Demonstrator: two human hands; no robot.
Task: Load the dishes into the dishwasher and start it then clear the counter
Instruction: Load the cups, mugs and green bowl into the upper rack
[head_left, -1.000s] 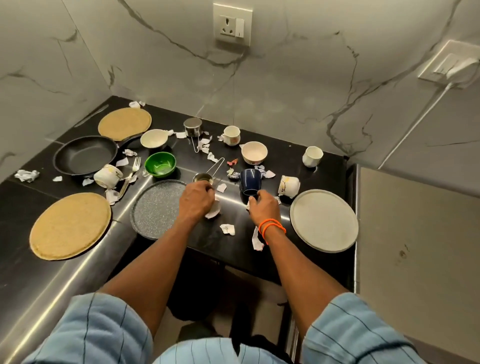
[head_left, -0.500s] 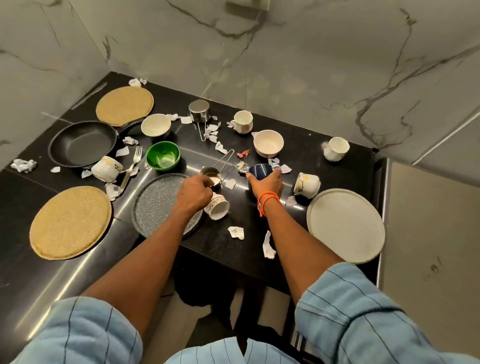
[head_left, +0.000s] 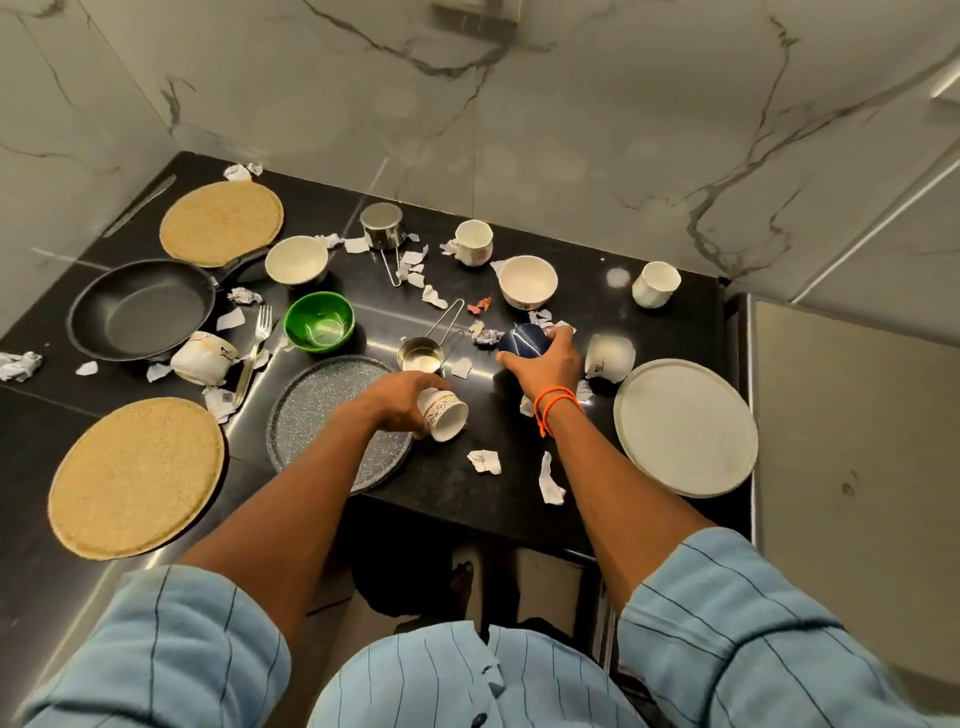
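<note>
On the black counter (head_left: 457, 483), both hands are busy near the front edge. The left hand (head_left: 395, 408) has its fingers (head_left: 415, 423) wrapped round a small patterned cup (head_left: 444, 418), tipped on its side with the base toward the camera, just beside the speckled grey plate (head_left: 317, 410). The right hand (head_left: 545, 364), an orange band (head_left: 553, 408) at its wrist, grips a dark blue cup (head_left: 519, 340) from above — that cup sits tilted between a steel measuring cup (head_left: 421, 356) and a white mug (head_left: 608, 356) lying on its side. A pale round plate (head_left: 685, 426) lies at the right front. Farther back stand a green bowl (head_left: 319, 322), two cream bowls (head_left: 296, 260) (head_left: 527, 283), two white cups (head_left: 474, 241) (head_left: 655, 283) and a second steel cup (head_left: 383, 226). To the left are a black pan (head_left: 140, 309), a fork (head_left: 254, 351), another tipped mug (head_left: 202, 358) and two tan round mats (head_left: 221, 223) (head_left: 137, 475). Torn paper scraps (head_left: 485, 461) are scattered across the surface — some touching the dishes.
</note>
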